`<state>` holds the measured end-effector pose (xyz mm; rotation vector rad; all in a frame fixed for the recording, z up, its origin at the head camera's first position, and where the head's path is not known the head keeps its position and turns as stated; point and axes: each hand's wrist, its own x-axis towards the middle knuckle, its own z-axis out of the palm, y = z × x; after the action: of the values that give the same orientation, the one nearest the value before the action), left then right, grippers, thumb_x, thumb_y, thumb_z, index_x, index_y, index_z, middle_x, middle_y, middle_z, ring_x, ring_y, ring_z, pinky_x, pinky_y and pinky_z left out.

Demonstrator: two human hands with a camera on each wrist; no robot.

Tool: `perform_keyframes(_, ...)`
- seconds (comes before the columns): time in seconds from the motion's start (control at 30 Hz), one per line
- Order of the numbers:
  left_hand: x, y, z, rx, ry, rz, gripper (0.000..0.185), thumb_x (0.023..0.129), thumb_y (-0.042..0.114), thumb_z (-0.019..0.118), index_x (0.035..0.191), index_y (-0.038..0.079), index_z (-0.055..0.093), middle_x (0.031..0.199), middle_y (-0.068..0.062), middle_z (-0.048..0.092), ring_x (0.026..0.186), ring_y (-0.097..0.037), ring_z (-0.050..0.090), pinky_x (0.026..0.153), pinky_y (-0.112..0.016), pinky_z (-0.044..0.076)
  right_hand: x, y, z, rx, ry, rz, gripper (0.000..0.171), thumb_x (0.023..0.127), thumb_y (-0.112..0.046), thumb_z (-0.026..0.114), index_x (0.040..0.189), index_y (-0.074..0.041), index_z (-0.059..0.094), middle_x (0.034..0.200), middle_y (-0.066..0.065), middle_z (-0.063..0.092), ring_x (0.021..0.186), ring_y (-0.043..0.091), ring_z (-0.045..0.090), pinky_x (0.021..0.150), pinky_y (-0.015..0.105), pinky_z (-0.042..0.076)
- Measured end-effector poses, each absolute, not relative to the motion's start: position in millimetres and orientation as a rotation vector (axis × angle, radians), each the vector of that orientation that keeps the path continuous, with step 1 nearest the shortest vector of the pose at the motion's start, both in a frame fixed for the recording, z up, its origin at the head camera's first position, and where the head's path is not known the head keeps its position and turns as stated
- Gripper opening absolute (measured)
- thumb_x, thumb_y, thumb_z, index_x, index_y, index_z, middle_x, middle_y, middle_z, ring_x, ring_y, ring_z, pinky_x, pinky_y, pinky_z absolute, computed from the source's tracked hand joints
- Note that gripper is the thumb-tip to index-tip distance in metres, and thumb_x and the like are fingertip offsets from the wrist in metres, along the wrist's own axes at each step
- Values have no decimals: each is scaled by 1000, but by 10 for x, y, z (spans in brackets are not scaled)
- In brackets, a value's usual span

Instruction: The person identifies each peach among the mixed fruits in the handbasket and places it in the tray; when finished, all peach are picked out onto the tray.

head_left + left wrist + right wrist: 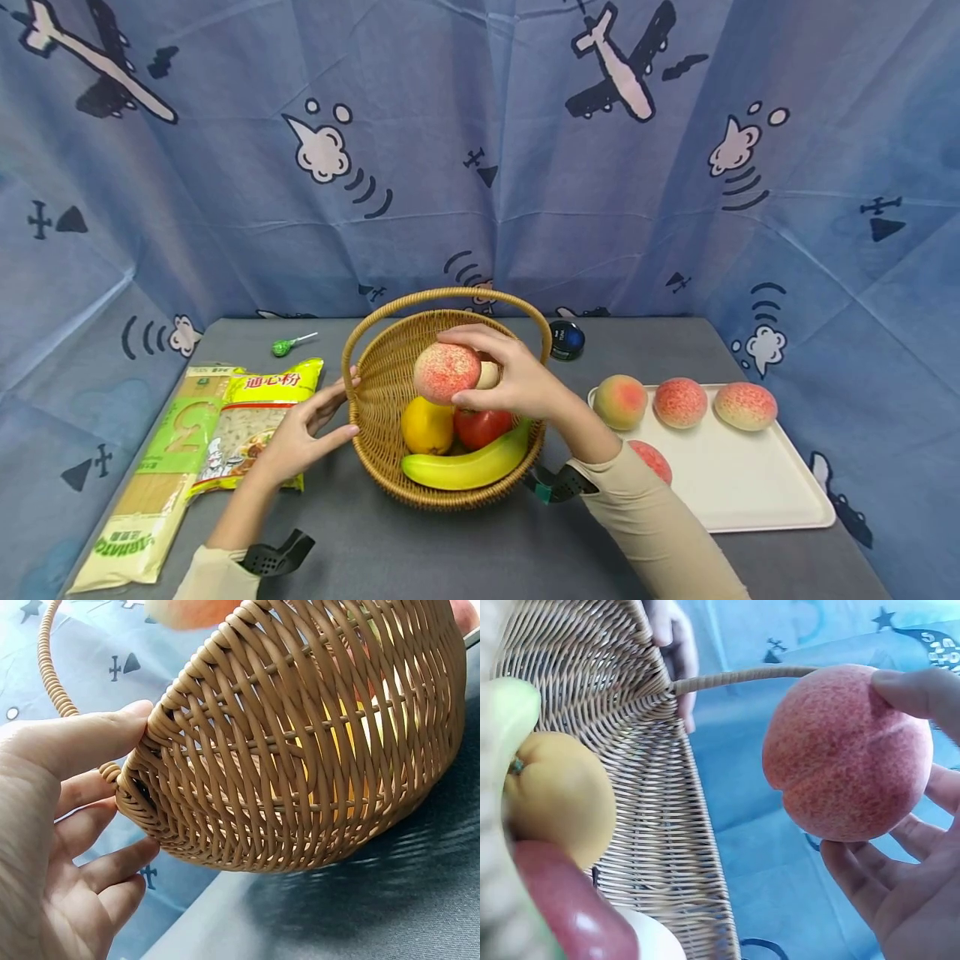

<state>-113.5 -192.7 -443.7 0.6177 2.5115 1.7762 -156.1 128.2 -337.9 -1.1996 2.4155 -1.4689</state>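
right hand (517,379): fingers curled round peach (447,372), held over basket (375,392) mouth, under the handle
left hand (303,433): fingers straight and apart, thumb and fingertips touched basket's left rim, gripped nothing
in basket: orange (426,425), tomato (480,427), banana (468,467)
right of basket: tray (750,492) with more peaches
left of basket: pasta bags (225,425)
step, my read: peach moved above basket; best kept clear of handle, light grip so it didn't bruise, left hand bracing rim against tipping
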Motion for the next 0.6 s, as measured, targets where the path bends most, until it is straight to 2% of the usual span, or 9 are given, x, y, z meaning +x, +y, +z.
perform_keyframes(0.2, -1130, -1929, -4425, 626, 2507, 1775, 61, 86, 7, 68, 141, 0, 42, 144, -21, 43, 124, 11, 40, 102, -6, 33, -1324, 1582, -3356, -1222, 2462, -1557, 63, 74, -8, 80, 132, -10, 55, 136, 5, 52, 121, 17, 49, 95, 30, 51)
perform_keyframes(0.47, -1132, -1936, -4438, 624, 2508, 1774, 61, 86, 7, 68, 141, 0, 42, 143, -21, 43, 124, 11, 40, 102, -7, 33, -1047, 2076, -3438, -1036, 2527, -1671, 69, 73, 5, 77, 136, -4, 50, 139, 12, 48, 127, 11, 46, 101, 18, 45)
perform_keyframes(0.6, -1131, -1941, -4432, 615, 2511, 1768, 61, 87, 8, 68, 141, 1, 42, 143, -20, 43, 124, 11, 40, 102, -6, 33, -968, 2369, -3543, -928, 2645, -1672, 71, 71, 9, 77, 136, -2, 50, 137, 7, 49, 124, 7, 48, 99, 15, 44)
